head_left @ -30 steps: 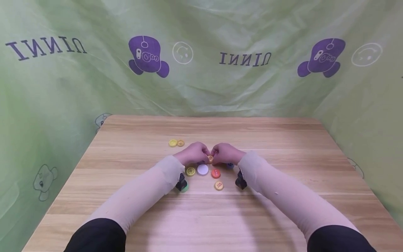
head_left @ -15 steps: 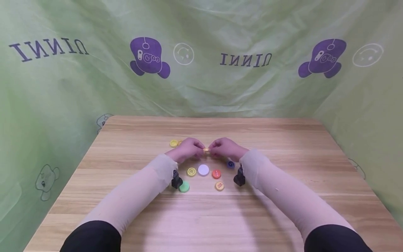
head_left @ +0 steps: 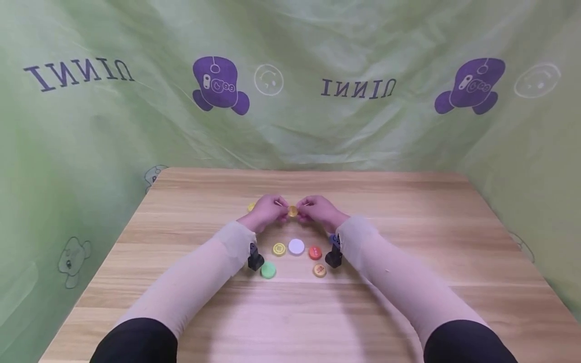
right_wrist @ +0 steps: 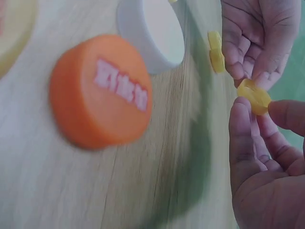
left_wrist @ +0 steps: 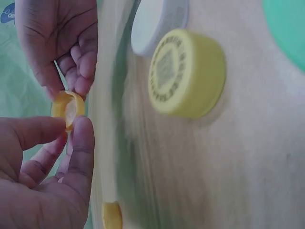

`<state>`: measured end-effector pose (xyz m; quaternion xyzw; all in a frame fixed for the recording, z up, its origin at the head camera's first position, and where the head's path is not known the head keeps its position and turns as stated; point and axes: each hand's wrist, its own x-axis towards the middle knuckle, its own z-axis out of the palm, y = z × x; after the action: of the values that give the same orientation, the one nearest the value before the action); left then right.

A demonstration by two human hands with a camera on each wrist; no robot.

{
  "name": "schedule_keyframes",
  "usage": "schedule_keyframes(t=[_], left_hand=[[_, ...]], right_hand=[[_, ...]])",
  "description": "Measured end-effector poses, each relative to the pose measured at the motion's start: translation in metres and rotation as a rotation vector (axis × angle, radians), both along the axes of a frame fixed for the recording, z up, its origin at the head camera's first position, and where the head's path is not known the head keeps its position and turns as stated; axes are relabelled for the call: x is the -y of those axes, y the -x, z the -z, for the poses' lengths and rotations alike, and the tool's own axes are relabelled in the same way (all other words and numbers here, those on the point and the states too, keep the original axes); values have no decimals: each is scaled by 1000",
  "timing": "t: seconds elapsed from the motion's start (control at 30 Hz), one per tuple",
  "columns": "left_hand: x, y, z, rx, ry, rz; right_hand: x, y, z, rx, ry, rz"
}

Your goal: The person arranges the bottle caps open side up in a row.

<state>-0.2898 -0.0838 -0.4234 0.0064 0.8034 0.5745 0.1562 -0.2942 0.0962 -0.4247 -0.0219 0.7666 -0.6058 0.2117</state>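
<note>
A yellow-orange bottle cap (head_left: pixel 292 210) is held just over the table between both hands. My left hand (head_left: pixel 268 209) pinches its left edge with thumb and fingertips. From the other side my right hand (head_left: pixel 320 209) pinches it the same way. The left wrist view shows the hollow inside of this cap (left_wrist: pixel 70 110), tipped on its edge. Closer to me lie a yellow cap (head_left: pixel 279 249), a white cap (head_left: pixel 296 246) and a red-orange cap (head_left: pixel 315 252). Behind the left hand, a yellow cap (head_left: pixel 251 207) is partly hidden.
A green cap (head_left: pixel 268 269) and a tan cap with red print (head_left: pixel 320 270) lie nearest me on the wooden table (head_left: pixel 290 317). The right wrist camera partly covers a blue cap (head_left: pixel 334 238). A green printed curtain (head_left: pixel 290 131) hangs behind the table.
Both hands have moved away from me and a little left with the cap, which has been turned over in the fingers. The right forearm now partly covers the blue cap again.
</note>
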Motion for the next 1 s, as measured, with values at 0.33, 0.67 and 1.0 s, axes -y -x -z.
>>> schedule_keyframes(t=[0.33,0.67,1.0], left_hand=[[2,5,-3,63,-81,-102],[6,6,-5,138,-113,-108],[8,3,-5,157,-100,-119]], right_hand=[[14,9,6,54,84,88],[26,18,11,83,101,96],[31,26,13,116,25,77]])
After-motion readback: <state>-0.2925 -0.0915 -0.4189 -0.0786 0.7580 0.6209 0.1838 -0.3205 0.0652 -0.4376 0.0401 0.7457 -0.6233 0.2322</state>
